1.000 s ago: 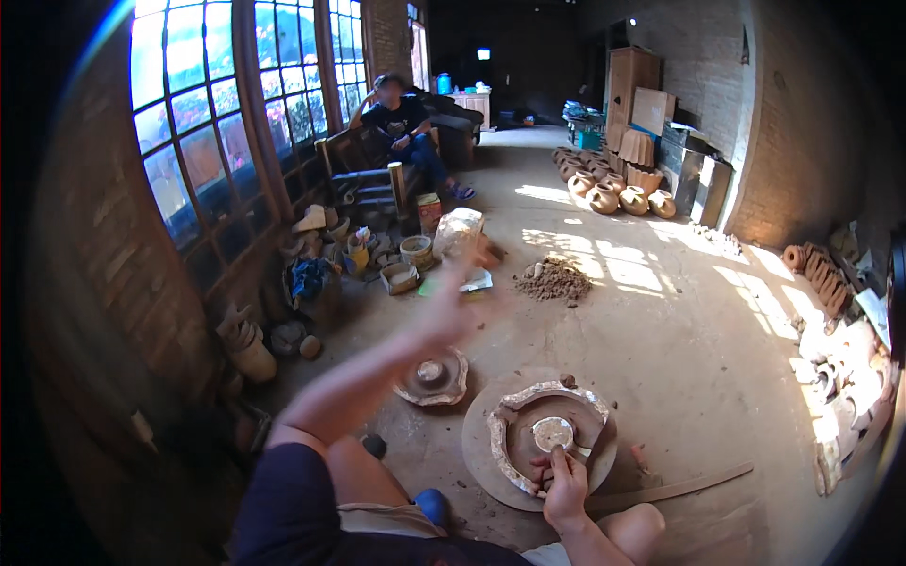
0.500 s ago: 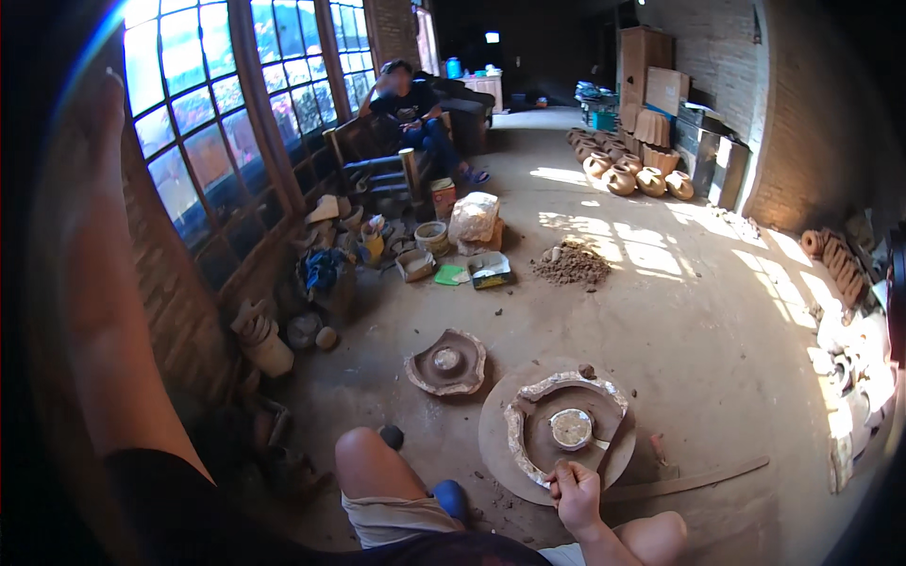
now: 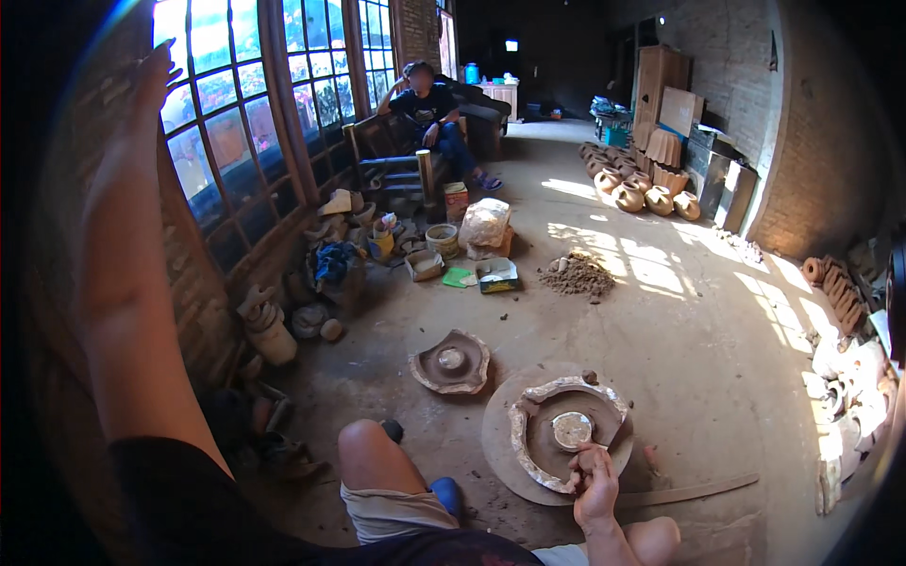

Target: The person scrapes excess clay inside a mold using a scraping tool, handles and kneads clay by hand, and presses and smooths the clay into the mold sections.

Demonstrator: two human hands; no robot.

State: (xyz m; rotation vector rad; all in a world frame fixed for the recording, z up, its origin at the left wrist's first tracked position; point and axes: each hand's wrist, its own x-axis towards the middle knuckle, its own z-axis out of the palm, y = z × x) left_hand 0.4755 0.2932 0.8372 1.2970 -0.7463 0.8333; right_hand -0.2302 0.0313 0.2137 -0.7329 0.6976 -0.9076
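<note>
We sit on the dusty floor [image 3: 717, 340] of a long brick workshop, tall windows [image 3: 236, 104] on our left, a row of finished pots [image 3: 642, 189] against the far wall, and another person [image 3: 429, 108] seated on a bench well behind a scatter of buckets and rags. Before our knee [image 3: 373, 453] lies a round wheel [image 3: 500, 443] carrying a broken-rimmed clay dish [image 3: 538, 453], and in its middle a small pale clay lump [image 3: 572, 429]. Our right hand [image 3: 595, 481] rests at the near edge of that dish, its fingers [image 3: 587, 460] curled closed around something we cannot make out, perhaps a thin tool reaching toward the lump; the lump sits just beyond the fingertips, close but seemingly not touched. Our left hand [image 3: 156, 80] is lifted high by the windows, fingers spread and holding nothing. With that arm up, we judge our balance is off: a lean could press the right hand into the dish and crack its ragged rim or dent the soft lump. A second dish [image 3: 451, 363] lies just beside the wheel.
</note>
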